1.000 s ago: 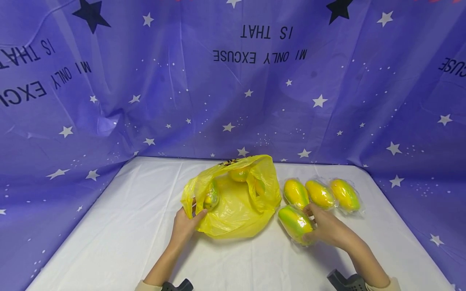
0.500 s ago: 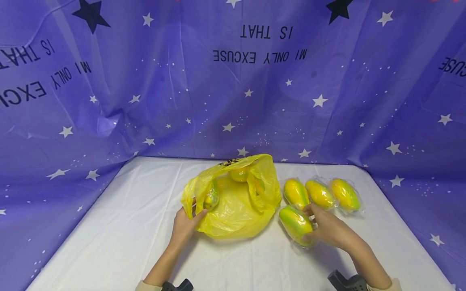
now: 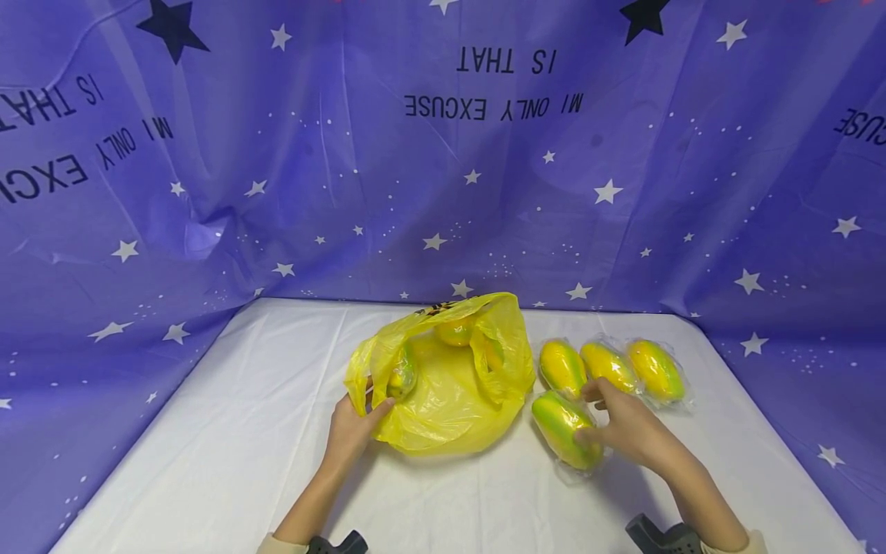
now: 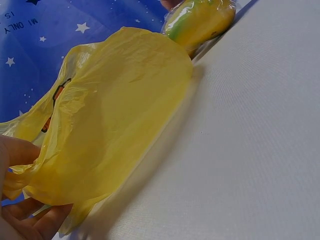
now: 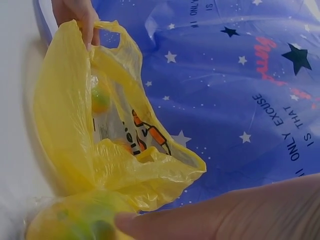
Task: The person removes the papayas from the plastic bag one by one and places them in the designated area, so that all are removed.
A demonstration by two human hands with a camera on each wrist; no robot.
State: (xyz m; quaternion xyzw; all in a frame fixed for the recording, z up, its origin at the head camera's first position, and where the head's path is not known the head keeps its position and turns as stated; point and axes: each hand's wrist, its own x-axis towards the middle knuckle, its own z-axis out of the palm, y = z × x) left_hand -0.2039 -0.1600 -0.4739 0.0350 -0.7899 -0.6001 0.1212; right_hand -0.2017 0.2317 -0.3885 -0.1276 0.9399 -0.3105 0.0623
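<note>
A yellow plastic bag [image 3: 450, 419] lies with its mouth facing me. My left hand [image 3: 351, 431] grips the left side of its mouth, with the plastic between thumb and fingers [image 4: 37, 222]. Inside the bag show wrapped yellow-green mangoes, one at the left [image 3: 403, 375] and another at the back [image 3: 454, 332]. My right hand [image 3: 626, 423] is at a mango [image 3: 557, 427] in clear wrap, just right of the bag. Its thumb [image 5: 131, 223] lies on the mango, while the fingers stand loosely spread at the fruit's far right edge.
Three more wrapped mangoes stand in a row behind the right hand: left [image 3: 562, 365], middle [image 3: 609, 368] and right [image 3: 656, 372]. A white cloth [image 3: 228, 462] covers the table. Behind it hangs a purple star-print curtain [image 3: 388, 192].
My right hand has shifted slightly right and up, its fingers loosening from the mango and the thumb sliding onto its top. The mango has moved slightly right. The left hand stays still.
</note>
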